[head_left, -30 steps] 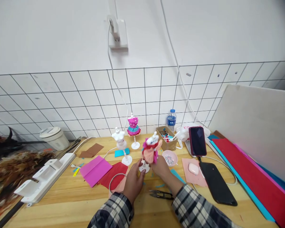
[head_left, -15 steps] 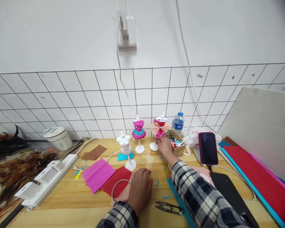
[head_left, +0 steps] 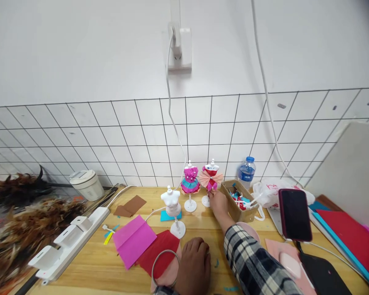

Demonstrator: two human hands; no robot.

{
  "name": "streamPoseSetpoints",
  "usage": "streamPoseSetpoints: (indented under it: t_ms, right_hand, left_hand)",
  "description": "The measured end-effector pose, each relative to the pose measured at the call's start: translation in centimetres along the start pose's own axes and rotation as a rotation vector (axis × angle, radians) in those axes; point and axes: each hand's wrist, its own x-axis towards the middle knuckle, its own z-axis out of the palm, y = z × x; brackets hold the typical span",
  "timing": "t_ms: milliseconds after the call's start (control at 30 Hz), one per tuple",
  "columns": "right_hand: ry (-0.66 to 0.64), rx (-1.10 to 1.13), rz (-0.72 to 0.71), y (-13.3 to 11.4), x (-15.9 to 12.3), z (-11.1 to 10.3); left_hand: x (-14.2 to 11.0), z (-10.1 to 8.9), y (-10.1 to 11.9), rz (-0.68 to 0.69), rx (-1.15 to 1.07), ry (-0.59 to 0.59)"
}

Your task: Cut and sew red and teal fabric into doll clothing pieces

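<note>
My right hand [head_left: 219, 205] reaches forward, its fingers closed on the thin stand of a miniature dress form [head_left: 211, 177] wearing a red top, a peach pleated bow and a small magenta bow. Close on its left stands a second dress form [head_left: 190, 180] in magenta and blue frills. A bare white dress form [head_left: 171, 200] is nearer me. My left hand [head_left: 193, 264] rests on the table with nothing visible in it, fingers loosely bent and their tips partly hidden. A bangle [head_left: 153, 266] circles its wrist, over red paper [head_left: 160, 252] and a peach sheet.
A cardboard box [head_left: 244, 213] of scraps stands right of my right hand, with a water bottle [head_left: 246, 170] behind. A phone [head_left: 295, 215] is propped at right. Magenta paper [head_left: 133, 239], a power strip [head_left: 72, 246], a lidded white container [head_left: 86, 184] and brown feathers [head_left: 46, 225] lie left.
The view has shifted, so everything sits further right and lower. The snips have left the picture, and more of the box shows. My right hand stays at the red-topped dress form.
</note>
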Motion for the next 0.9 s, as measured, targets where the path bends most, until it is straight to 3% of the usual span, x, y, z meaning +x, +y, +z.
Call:
streamPoseSetpoints:
  t_ms: [267,433,567,633,733,800,900]
  right_hand:
    - [-0.056,-0.063,0.036,-0.6,-0.7,-1.4]
    - [-0.09,-0.022,-0.055,-2.0,-3.2,-4.6]
    - [-0.069,0.045,-0.236,-1.3,-10.5,-7.5]
    - [-0.06,0.071,-0.316,0.9,-15.8,-7.9]
    - [0.099,0.081,-0.532,5.6,-22.9,-6.8]
    - [0.169,0.046,-0.633,8.3,-25.7,-5.7]
    - [0.136,0.008,-0.685,10.1,-26.6,-4.9]
  left_hand:
    - [-0.1,0.0,0.2,0.034,-0.009,0.078]
    - [-0.4,-0.2,-0.6,0.126,-0.076,0.246]
    - [-1.2,-2.7,-3.1,-0.013,-0.084,0.445]
    - [-1.2,-4.6,-4.4,-0.18,-0.096,0.533]
    - [0.0,-6.8,-5.6,-0.344,-0.135,0.513]
    - [1.3,-7.4,-5.8,-0.353,-0.152,0.497]
    - [3.3,-7.2,-5.5,-0.381,-0.15,0.495]
